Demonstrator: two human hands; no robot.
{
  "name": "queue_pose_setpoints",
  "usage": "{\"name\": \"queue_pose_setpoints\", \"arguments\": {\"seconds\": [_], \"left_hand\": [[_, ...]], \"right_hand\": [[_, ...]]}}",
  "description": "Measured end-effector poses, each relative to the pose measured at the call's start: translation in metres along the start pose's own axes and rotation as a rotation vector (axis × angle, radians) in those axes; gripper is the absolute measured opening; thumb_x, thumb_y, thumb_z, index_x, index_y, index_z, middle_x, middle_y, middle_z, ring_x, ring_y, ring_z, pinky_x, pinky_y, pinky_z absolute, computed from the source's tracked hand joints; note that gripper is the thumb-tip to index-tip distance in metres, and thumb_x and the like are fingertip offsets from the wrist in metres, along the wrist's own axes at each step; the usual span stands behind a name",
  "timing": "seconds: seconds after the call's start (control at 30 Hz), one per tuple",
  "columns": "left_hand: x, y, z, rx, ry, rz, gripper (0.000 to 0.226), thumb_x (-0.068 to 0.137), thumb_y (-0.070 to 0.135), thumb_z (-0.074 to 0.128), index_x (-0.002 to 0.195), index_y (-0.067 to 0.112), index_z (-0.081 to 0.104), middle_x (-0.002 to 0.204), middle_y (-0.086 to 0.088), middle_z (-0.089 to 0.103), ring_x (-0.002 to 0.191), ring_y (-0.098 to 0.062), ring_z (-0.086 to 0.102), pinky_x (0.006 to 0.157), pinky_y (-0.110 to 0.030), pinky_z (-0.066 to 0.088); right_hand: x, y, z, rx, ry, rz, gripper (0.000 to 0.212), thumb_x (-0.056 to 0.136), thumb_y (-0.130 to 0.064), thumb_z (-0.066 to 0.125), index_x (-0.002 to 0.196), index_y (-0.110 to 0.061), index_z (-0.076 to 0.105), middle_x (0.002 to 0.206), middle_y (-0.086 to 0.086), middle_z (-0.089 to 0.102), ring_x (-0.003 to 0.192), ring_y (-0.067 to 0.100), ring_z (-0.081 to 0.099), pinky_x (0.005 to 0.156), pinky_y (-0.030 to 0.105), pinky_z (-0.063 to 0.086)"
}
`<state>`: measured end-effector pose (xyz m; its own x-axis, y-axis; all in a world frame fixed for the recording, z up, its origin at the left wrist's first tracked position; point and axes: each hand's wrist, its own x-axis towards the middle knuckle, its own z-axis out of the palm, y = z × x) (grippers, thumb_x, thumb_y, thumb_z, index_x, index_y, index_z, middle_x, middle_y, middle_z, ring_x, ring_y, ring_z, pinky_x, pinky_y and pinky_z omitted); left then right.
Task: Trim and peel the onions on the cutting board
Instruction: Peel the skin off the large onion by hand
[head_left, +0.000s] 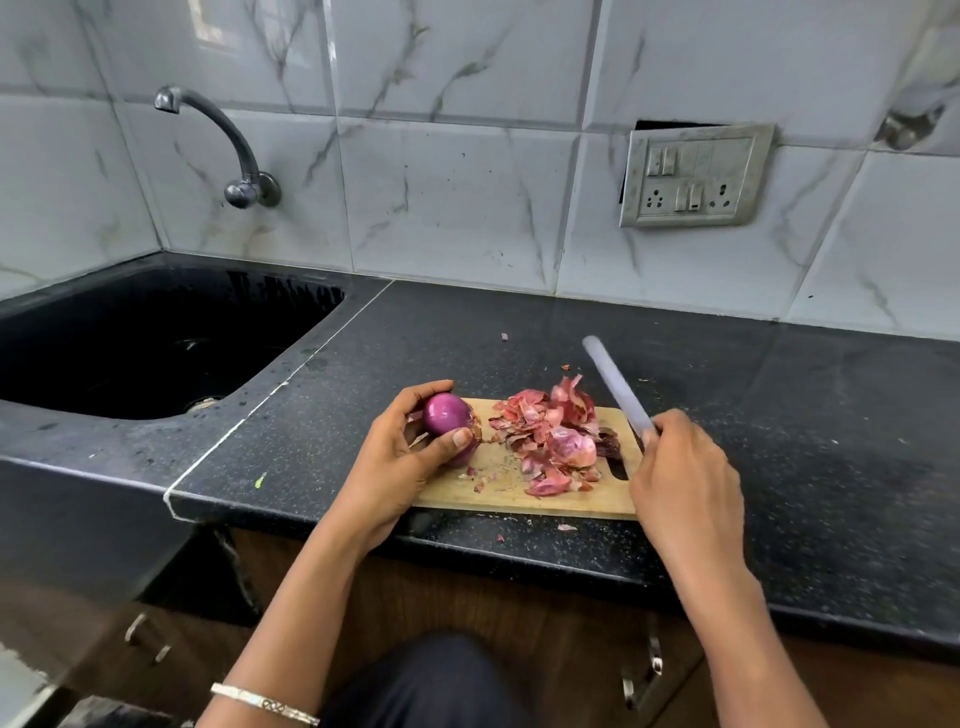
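My left hand (400, 457) grips a shiny purple peeled onion (445, 413) just above the left end of the wooden cutting board (519, 499). A little dry skin clings to the onion's right side. My right hand (685, 478) holds a knife (615, 384) at the board's right end, its pale blade pointing up and away towards the wall. A heap of pink onion peels (556, 436) covers the board's middle and right. Among the peels lies a rounder pink piece (574, 447); whether it is an onion or skin is unclear.
The board lies near the front edge of a black speckled counter (779, 441). A black sink (145, 343) with a wall tap (218, 140) is to the left. A socket plate (693, 174) hangs on the tiled wall. Small peel scraps dot the counter.
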<state>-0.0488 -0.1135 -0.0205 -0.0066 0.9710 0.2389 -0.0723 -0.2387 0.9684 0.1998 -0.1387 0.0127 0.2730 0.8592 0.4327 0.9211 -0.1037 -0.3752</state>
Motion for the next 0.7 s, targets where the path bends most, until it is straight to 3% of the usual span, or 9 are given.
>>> {"name": "queue_pose_setpoints", "arguments": {"seconds": [0.07,0.1,0.17,0.27,0.4,0.53,0.7], "left_hand": [[-0.001,0.001,0.000,-0.012,0.017,0.004,0.061,0.070,0.017,0.085,0.127,0.024,0.067,0.123,0.000,0.068,0.112,-0.018,0.068,0.099,-0.035,0.057],[-0.001,0.001,0.000,-0.005,0.015,0.008,0.061,0.069,0.017,0.087,0.127,0.025,0.068,0.121,0.002,0.069,0.112,-0.018,0.069,0.100,-0.038,0.057],[-0.001,0.001,0.000,0.018,0.006,0.019,0.062,0.068,0.018,0.088,0.126,0.026,0.069,0.121,0.004,0.070,0.113,-0.020,0.069,0.100,-0.038,0.057],[-0.001,0.002,0.001,0.031,0.009,0.047,0.061,0.068,0.018,0.088,0.126,0.023,0.068,0.120,0.003,0.071,0.111,-0.021,0.069,0.096,-0.035,0.058],[-0.003,0.003,0.001,0.052,-0.013,0.085,0.056,0.074,0.011,0.085,0.127,0.018,0.066,0.115,0.007,0.070,0.104,-0.015,0.069,0.092,-0.033,0.060],[-0.002,0.002,0.001,0.092,-0.019,0.107,0.050,0.079,0.007,0.084,0.124,0.020,0.067,0.113,0.009,0.070,0.103,-0.015,0.068,0.096,-0.042,0.059],[-0.001,0.002,0.002,0.105,-0.014,0.118,0.048,0.078,0.008,0.084,0.122,0.020,0.069,0.112,0.011,0.070,0.102,-0.012,0.067,0.098,-0.048,0.058]], "right_hand": [[-0.011,-0.012,-0.006,0.205,0.001,-0.059,0.015,0.104,-0.019,0.049,0.118,-0.013,0.053,0.091,-0.003,0.056,0.065,0.010,0.049,0.051,0.021,0.031],[-0.017,-0.020,-0.007,0.312,-0.059,-0.099,0.019,0.104,-0.020,0.050,0.123,-0.017,0.051,0.095,-0.005,0.058,0.068,0.008,0.054,0.054,0.021,0.040],[-0.030,-0.035,-0.006,0.427,-0.189,-0.174,0.031,0.104,-0.023,0.051,0.135,-0.026,0.048,0.109,-0.010,0.061,0.088,0.010,0.063,0.075,0.030,0.053],[-0.042,-0.054,0.001,0.403,-0.218,-0.277,0.040,0.105,-0.024,0.047,0.144,-0.026,0.051,0.117,-0.007,0.062,0.110,0.015,0.056,0.089,0.033,0.043],[-0.051,-0.068,0.009,0.393,-0.255,-0.325,0.039,0.105,-0.025,0.043,0.142,-0.020,0.055,0.107,-0.002,0.059,0.103,0.017,0.053,0.078,0.030,0.030],[-0.053,-0.070,0.010,0.383,-0.266,-0.347,0.049,0.106,-0.025,0.041,0.154,-0.021,0.042,0.114,0.001,0.060,0.108,0.018,0.054,0.083,0.030,0.036],[-0.056,-0.071,0.005,0.374,-0.260,-0.364,0.050,0.107,-0.025,0.040,0.157,-0.020,0.037,0.108,0.000,0.065,0.100,0.015,0.056,0.072,0.022,0.026]]}}
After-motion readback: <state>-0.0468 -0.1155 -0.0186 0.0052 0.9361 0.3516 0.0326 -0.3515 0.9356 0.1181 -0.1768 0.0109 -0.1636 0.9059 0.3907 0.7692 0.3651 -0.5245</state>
